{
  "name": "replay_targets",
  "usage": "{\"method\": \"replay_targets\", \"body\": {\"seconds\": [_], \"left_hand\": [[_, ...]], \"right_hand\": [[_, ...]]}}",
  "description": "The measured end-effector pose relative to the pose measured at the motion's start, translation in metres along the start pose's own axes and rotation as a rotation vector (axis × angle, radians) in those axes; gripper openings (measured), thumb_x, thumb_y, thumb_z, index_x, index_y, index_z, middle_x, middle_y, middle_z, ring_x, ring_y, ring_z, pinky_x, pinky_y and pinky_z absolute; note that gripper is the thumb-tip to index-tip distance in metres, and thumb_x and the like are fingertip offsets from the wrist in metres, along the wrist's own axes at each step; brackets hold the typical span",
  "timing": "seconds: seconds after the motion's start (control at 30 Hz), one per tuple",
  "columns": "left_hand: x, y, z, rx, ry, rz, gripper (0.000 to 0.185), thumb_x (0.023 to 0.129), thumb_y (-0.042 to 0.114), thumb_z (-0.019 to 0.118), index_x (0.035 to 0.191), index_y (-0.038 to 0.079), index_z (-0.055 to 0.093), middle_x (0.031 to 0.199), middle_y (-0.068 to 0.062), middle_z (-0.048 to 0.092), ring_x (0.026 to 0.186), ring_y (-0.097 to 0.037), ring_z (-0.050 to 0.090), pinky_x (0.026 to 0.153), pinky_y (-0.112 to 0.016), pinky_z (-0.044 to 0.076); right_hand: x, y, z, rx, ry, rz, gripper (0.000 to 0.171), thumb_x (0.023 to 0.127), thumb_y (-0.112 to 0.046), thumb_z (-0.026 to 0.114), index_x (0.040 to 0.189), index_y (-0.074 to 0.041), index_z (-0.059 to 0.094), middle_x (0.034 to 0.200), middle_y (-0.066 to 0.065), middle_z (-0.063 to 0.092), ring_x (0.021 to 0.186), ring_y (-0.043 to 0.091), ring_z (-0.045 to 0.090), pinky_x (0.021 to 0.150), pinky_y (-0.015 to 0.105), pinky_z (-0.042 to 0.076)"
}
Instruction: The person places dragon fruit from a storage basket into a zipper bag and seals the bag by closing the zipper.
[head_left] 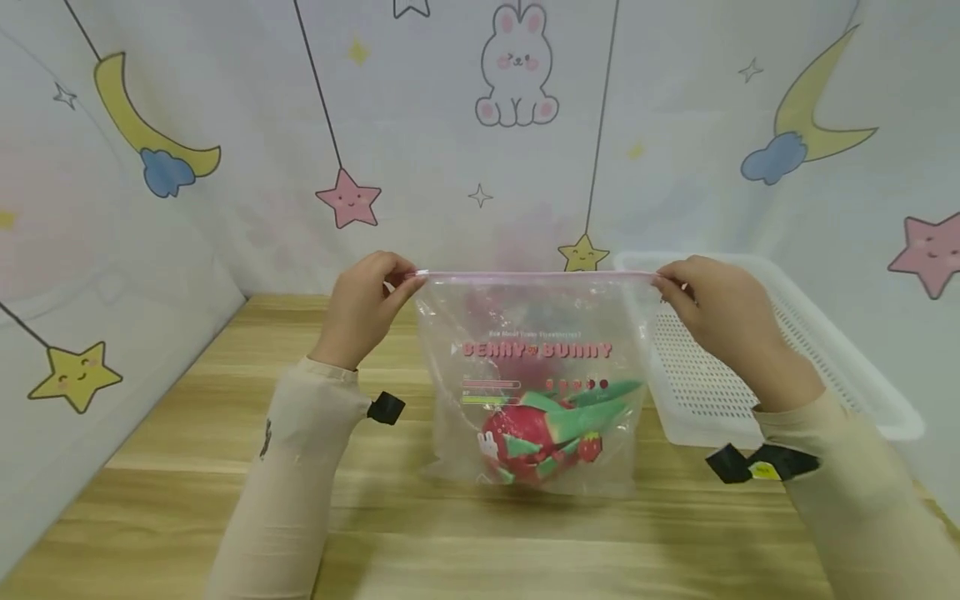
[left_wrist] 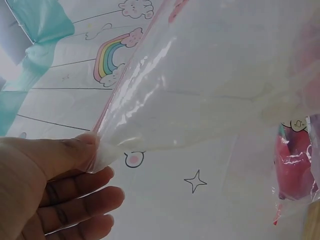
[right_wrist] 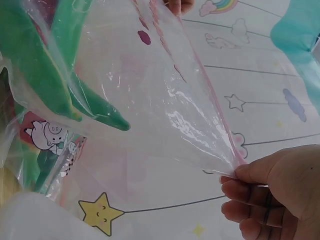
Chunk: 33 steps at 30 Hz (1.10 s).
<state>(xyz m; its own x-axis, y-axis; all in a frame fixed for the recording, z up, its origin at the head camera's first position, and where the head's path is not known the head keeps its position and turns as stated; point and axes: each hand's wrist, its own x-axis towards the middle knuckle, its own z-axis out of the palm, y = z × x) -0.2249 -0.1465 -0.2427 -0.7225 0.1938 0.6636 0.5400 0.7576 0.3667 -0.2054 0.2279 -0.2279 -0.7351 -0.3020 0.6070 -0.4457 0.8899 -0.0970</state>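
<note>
Above the wooden table (head_left: 225,433), one clear zip bag (head_left: 532,350), each top corner pinched in one hand's grip: left hand (head_left: 363,304), right hand (head_left: 723,312).

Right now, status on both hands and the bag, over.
Left hand and right hand each pinch a top corner of the clear zip bag. Bag upright on table, red-green toy inside. White basket beside it, nothing blocking.

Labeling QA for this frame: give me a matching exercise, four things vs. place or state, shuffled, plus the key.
Things:
1. left hand
2. right hand
3. zip bag
4. white basket

Places or states:
A. on the table, behind the right forearm
B. pinches the bag's top left corner
C. held up stretched, a red and green toy inside
D. pinches the bag's top right corner

Pairs: 1-B, 2-D, 3-C, 4-A
</note>
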Motion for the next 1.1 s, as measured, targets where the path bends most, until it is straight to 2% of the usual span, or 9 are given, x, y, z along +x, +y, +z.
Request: {"method": "replay_targets", "body": {"seconds": [0.13, 0.37, 0.5, 0.73, 0.9, 1.1], "left_hand": [[0.009, -0.008, 0.01, 0.017, -0.042, -0.029, 0.02, 0.092, 0.016, 0.064, 0.1, -0.003, 0.066, 0.091, -0.016, 0.066, 0.081, -0.027, 0.062, 0.071, -0.037, 0.052], [0.018, -0.023, 0.028, -0.013, -0.137, -0.112, 0.02, 0.095, 0.017, 0.061, 0.101, -0.002, 0.063, 0.094, -0.016, 0.064, 0.085, -0.028, 0.062, 0.073, -0.036, 0.049], [0.022, -0.029, 0.035, -0.063, -0.182, -0.176, 0.021, 0.096, 0.018, 0.059, 0.103, -0.002, 0.062, 0.097, -0.016, 0.064, 0.086, -0.027, 0.061, 0.073, -0.035, 0.049], [0.031, -0.038, 0.049, -0.145, -0.218, -0.26, 0.023, 0.097, 0.02, 0.057, 0.106, -0.001, 0.06, 0.097, -0.015, 0.064, 0.085, -0.025, 0.061, 0.071, -0.031, 0.049], [0.038, -0.046, 0.061, -0.209, -0.247, -0.322, 0.023, 0.098, 0.021, 0.056, 0.107, -0.001, 0.058, 0.096, -0.015, 0.063, 0.087, -0.029, 0.062, 0.07, -0.028, 0.051], [0.044, -0.054, 0.074, -0.239, -0.289, -0.379, 0.022, 0.099, 0.019, 0.055, 0.107, -0.001, 0.057, 0.096, -0.015, 0.061, 0.087, -0.029, 0.062, 0.068, -0.025, 0.052]], "right_hand": [[0.011, 0.007, 0.006, -0.006, -0.122, 0.04, 0.022, 0.096, -0.019, 0.059, 0.101, -0.001, 0.07, 0.08, 0.014, 0.068, 0.062, 0.02, 0.054, 0.055, 0.035, 0.042], [0.026, 0.015, 0.019, 0.04, -0.282, 0.128, 0.026, 0.099, -0.021, 0.054, 0.108, -0.001, 0.068, 0.095, 0.017, 0.07, 0.078, 0.026, 0.063, 0.065, 0.044, 0.051], [0.031, 0.02, 0.027, 0.066, -0.315, 0.161, 0.026, 0.098, -0.021, 0.055, 0.11, -0.001, 0.068, 0.098, 0.017, 0.07, 0.083, 0.028, 0.063, 0.072, 0.047, 0.053], [0.039, 0.026, 0.036, 0.067, -0.362, 0.204, 0.026, 0.099, -0.019, 0.054, 0.112, -0.001, 0.066, 0.102, 0.019, 0.069, 0.088, 0.031, 0.063, 0.077, 0.049, 0.053], [0.045, 0.031, 0.044, 0.046, -0.401, 0.22, 0.026, 0.099, -0.02, 0.054, 0.112, -0.001, 0.067, 0.102, 0.018, 0.069, 0.087, 0.031, 0.063, 0.076, 0.048, 0.053], [0.049, 0.038, 0.053, 0.018, -0.438, 0.219, 0.025, 0.099, -0.02, 0.053, 0.109, -0.002, 0.067, 0.096, 0.015, 0.07, 0.081, 0.027, 0.062, 0.068, 0.041, 0.051]]}}
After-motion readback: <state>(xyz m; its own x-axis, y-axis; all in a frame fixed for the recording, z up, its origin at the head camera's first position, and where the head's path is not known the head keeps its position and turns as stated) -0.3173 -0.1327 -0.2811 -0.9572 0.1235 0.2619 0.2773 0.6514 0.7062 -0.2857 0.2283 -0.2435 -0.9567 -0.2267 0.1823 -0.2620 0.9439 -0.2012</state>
